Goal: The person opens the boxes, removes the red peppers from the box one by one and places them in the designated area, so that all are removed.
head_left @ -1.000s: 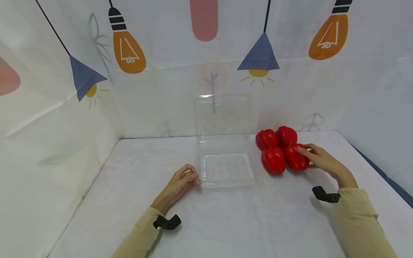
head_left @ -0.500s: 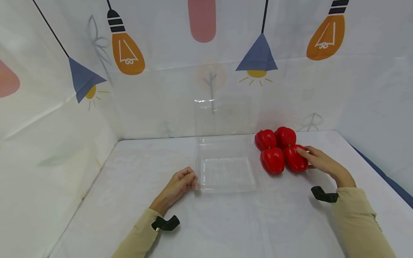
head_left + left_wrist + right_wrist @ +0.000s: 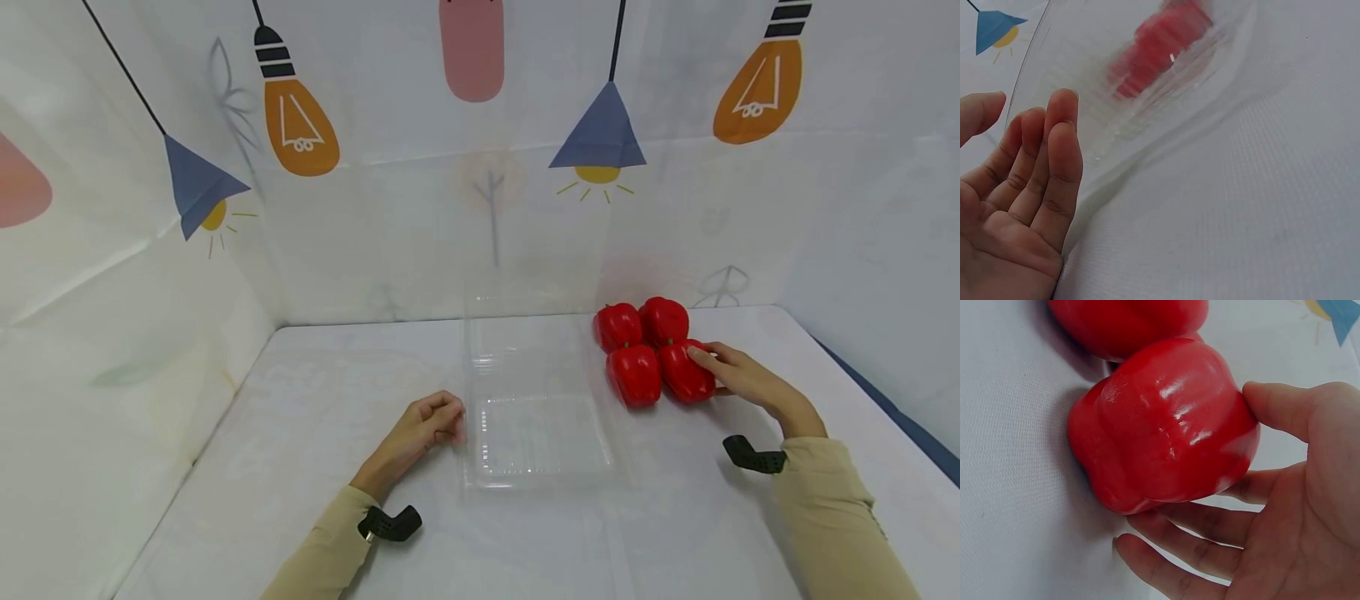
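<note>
Beside the left edge of a clear plastic clamshell box (image 3: pixel 543 482) is my left hand (image 3: pixel 416 433). In the left wrist view its thumb stands apart from the loosely bent fingers (image 3: pixel 1063 156), which overlap the box wall, and nothing is between them. The box is open, its clear lid (image 3: pixel 525 298) leaning up at the back. My right hand (image 3: pixel 746 379) grips a red bell pepper (image 3: pixel 1166 425), thumb on one side and fingers curled under the other. That pepper is the front right one of a cluster, against another red bell pepper (image 3: pixel 633 375).
Two more red bell peppers sit behind, one at the back left (image 3: pixel 618 325) and one at the back right (image 3: pixel 666 319). A white cloth covers the table (image 3: pixel 337 358). Behind it hangs a white curtain (image 3: pixel 405 233) printed with lamps and bulbs.
The clear box has shifted toward me, past my left hand, and its lid sits lower. My left thumb and fingers no longer pinch its corner. The right hand stays on the same pepper.
</note>
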Motion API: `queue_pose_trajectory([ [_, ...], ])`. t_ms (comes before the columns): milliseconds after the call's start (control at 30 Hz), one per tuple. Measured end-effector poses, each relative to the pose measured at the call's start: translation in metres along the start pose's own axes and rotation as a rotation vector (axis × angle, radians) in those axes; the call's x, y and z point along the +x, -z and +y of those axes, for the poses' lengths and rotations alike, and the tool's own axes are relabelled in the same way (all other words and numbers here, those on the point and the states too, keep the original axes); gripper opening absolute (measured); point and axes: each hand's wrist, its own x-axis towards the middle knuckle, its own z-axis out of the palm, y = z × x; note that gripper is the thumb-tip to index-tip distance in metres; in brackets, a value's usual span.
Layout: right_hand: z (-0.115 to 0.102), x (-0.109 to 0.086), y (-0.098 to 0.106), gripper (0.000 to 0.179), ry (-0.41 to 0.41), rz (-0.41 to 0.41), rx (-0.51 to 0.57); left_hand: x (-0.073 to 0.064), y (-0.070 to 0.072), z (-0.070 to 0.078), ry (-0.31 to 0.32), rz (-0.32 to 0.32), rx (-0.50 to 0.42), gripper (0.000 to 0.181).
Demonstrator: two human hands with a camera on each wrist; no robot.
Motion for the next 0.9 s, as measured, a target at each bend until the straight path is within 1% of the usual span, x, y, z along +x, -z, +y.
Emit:
queue_pose_trajectory([
  [233, -0.0006, 0.0003, -0.0005, 0.077, 0.013, 0.008, 0.0, -0.0004, 0.0007, 0.0005, -0.015, -0.009, 0.007, 0.022],
  [433, 0.0007, 0.0021, -0.0007, 0.079, 0.006, 0.013, 0.0, -0.0009, 0.0019, -0.0009, -0.028, -0.025, -0.001, 0.019],
  [567, 0.0018, 0.0036, -0.0002, 0.08, -0.002, 0.013, -0.008, -0.0004, 0.0014, -0.0019, -0.027, -0.015, -0.011, 0.02],
  [700, 0.0014, 0.0039, -0.0011, 0.082, -0.01, 0.026, 0.008, 0.0011, 0.0011, -0.0029, -0.035, 0.0, -0.013, 0.021],
  [800, 0.0022, 0.0039, -0.0019, 0.082, -0.003, 0.033, 0.019, 0.0022, 0.0003, -0.003, -0.036, 0.01, -0.014, 0.02],
  [900, 0.0036, 0.0033, -0.0021, 0.081, 0.011, 0.031, 0.018, 0.003, -0.0009, -0.0029, -0.025, 0.017, -0.035, 0.021],
])
